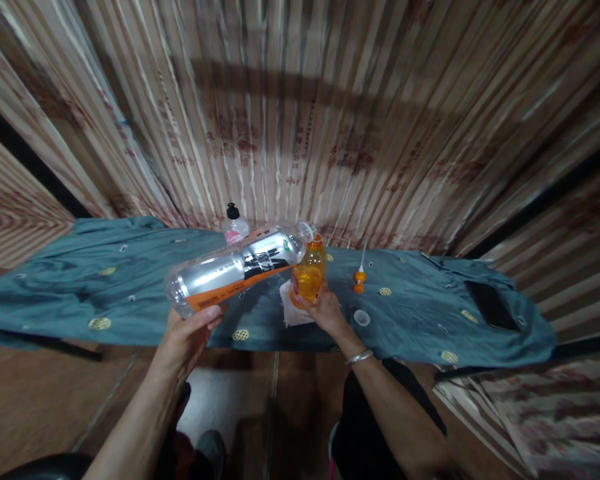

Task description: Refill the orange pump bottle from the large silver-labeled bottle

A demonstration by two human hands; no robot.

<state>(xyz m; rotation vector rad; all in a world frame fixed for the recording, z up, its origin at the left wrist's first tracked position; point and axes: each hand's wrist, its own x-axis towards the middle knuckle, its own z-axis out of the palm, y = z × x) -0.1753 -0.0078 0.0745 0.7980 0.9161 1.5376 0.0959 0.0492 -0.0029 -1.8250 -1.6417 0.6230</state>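
My left hand is closed round the lower part of a large clear bottle with a silver, black and orange label. That bottle is tilted, its open mouth at the upper right, close to the mouth of a small orange see-through bottle. My right hand grips the orange bottle, which is nearly upright with orange liquid low inside. Behind the orange bottle and my right fingers, a white cloth or tissue lies on the table. Whether liquid is flowing between the two mouths cannot be made out.
On the green-blue tablecloth are a clear bottle with a black cap behind the large bottle, an orange pump top, a white round cap and a dark phone at right. A striped curtain hangs behind.
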